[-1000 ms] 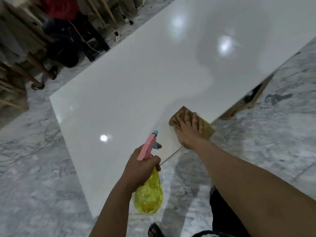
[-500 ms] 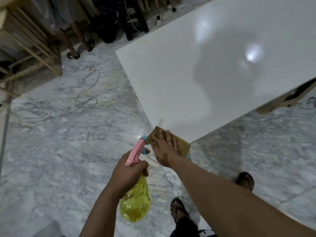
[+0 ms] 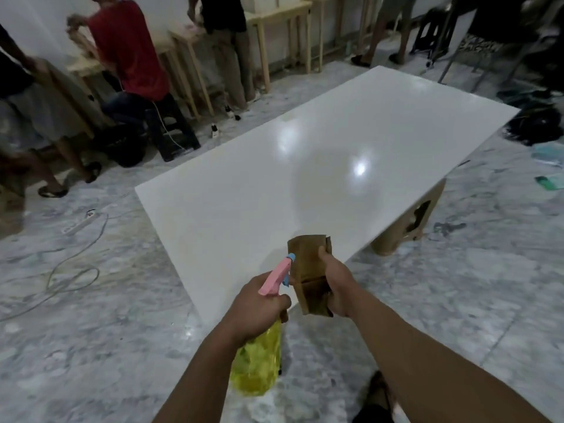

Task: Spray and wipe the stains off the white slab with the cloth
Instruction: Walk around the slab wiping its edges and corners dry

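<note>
Our left hand (image 3: 259, 306) grasps the spray bottle (image 3: 258, 364); our right hand (image 3: 337, 285) holds the cloth (image 3: 308, 270) lifted above the white slab's (image 3: 320, 166) near corner. No stains show; perhaps little remains.

White slab (image 3: 305, 178): smooth, glossy, mirroring lamps. Cloth (image 3: 309, 276): matt brown fabric, creased. Spray bottle (image 3: 259, 361): translucent yellow plastic, pink plastic trigger head. Floor (image 3: 91, 331): polished grey-veined marble.

Grey-veined marble floor (image 3: 91, 346) spreads around me, a white power strip (image 3: 80, 223) and its cables trailing at my left. Pale wooden tables (image 3: 274, 16) line the far white wall (image 3: 39, 22), people standing beside them.
</note>
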